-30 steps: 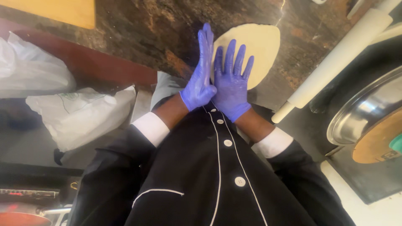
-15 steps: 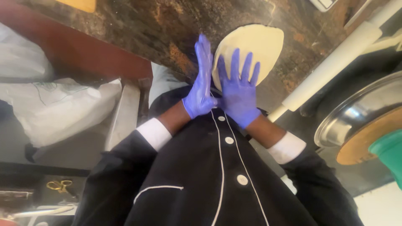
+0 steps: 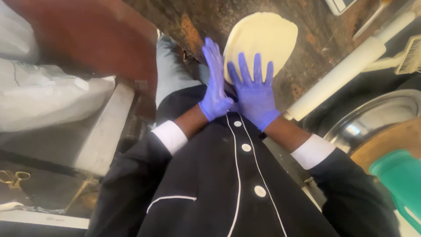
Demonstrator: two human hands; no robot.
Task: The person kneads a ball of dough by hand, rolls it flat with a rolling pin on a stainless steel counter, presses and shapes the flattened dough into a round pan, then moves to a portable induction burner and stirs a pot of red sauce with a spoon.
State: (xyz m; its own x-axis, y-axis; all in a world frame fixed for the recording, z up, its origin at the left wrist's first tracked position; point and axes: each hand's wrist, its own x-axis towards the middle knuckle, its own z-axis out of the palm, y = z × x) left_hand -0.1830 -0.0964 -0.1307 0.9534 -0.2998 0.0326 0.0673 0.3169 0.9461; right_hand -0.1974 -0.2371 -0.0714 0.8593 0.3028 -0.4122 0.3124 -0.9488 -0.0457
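A flat pale round of dough [image 3: 263,37] lies on the dark speckled counter [image 3: 197,17]. Both my hands wear blue gloves. My right hand [image 3: 254,90] rests flat with fingers spread on the near edge of the dough. My left hand [image 3: 215,87] stands on its edge with straight fingers against the dough's left side, touching my right hand at the wrist. Neither hand grips anything. Black sleeves with white cuffs and a buttoned black jacket fill the lower view.
A white rolling pin [image 3: 346,68] lies to the right of the dough. A steel bowl [image 3: 372,118] and a green object [image 3: 399,180] sit at the right. White cloth [image 3: 44,96] is at the left; gold scissors [image 3: 13,177] lie low left.
The view has swung so the dough and hands sit higher and more central. My hands keep the same pose on the dough, and the green object has come further into view.
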